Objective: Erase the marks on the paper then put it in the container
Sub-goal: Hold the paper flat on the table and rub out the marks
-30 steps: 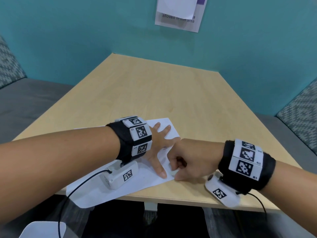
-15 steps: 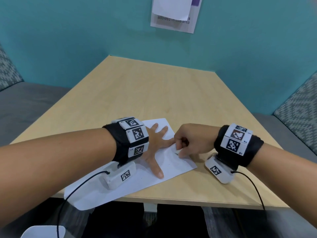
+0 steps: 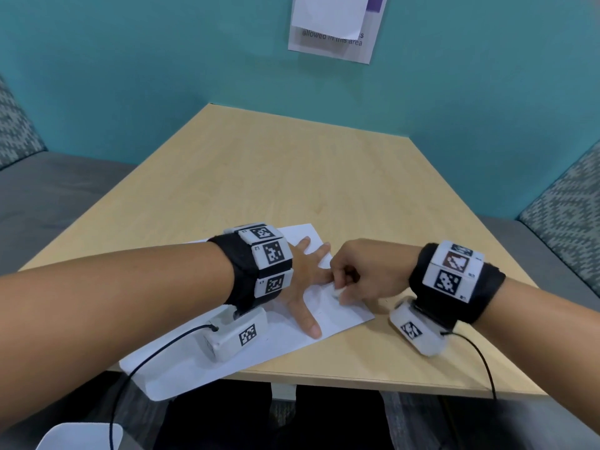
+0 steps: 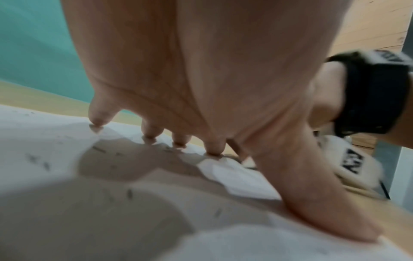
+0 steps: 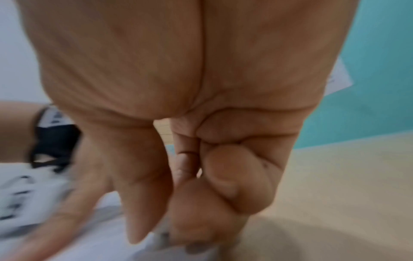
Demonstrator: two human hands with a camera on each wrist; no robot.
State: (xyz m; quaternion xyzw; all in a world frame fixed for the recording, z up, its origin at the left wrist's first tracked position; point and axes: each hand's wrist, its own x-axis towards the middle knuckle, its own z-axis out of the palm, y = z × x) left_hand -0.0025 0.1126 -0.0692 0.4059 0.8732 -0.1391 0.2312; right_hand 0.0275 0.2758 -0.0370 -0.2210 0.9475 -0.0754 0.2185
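Note:
A white sheet of paper [image 3: 285, 339] lies at the near edge of the wooden table [image 3: 292, 177], its near left corner hanging over the edge. My left hand [image 3: 305, 280] lies flat on it with fingers spread, pressing it down; the fingertips [image 4: 98, 120] and thumb touch the sheet [image 4: 44, 134], which carries small dark specks. My right hand [image 3: 360, 280] is curled and pinches a small white eraser [image 3: 338, 292] against the paper close to the left index finger. In the right wrist view the eraser [image 5: 163, 238] shows blurred under the thumb and fingers.
A rounded white container [image 3: 74, 436] shows at the bottom left, below the table edge. Grey benches with patterned cushions [image 3: 565, 222] flank the table. A notice [image 3: 337, 24] hangs on the teal wall. Cables run from both wrist cameras.
My right hand moved with the eraser from the paper's near right part up toward the left index finger, then slightly back down. The left hand stayed flat on the sheet.

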